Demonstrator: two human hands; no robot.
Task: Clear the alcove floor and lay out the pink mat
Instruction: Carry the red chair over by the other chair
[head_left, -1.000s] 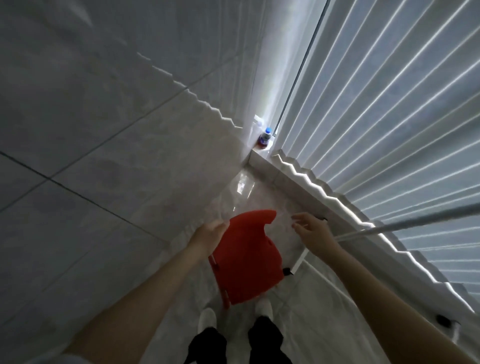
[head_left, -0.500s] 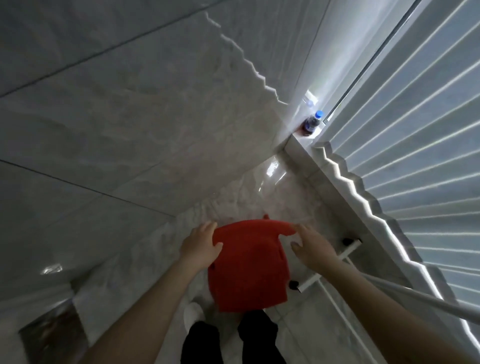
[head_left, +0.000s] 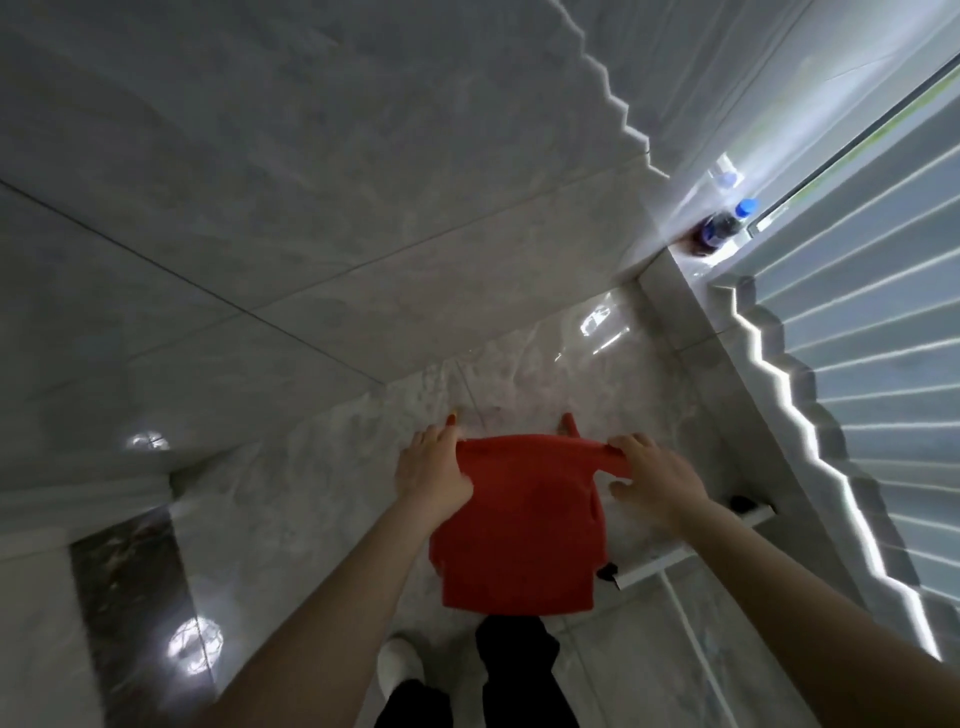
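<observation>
Both hands, left (head_left: 431, 470) and right (head_left: 657, 475), grip red chair (head_left: 519, 525).

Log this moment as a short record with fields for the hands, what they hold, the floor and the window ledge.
left hand: left hand grips the left top edge of the red chair
right hand: right hand grips the right top edge, fingers curled over it
chair: seen from above, between both hands
floor: glossy pale tile; white rack lies right of the chair
ledge: dark bottle with blue cap in the corner
</observation>
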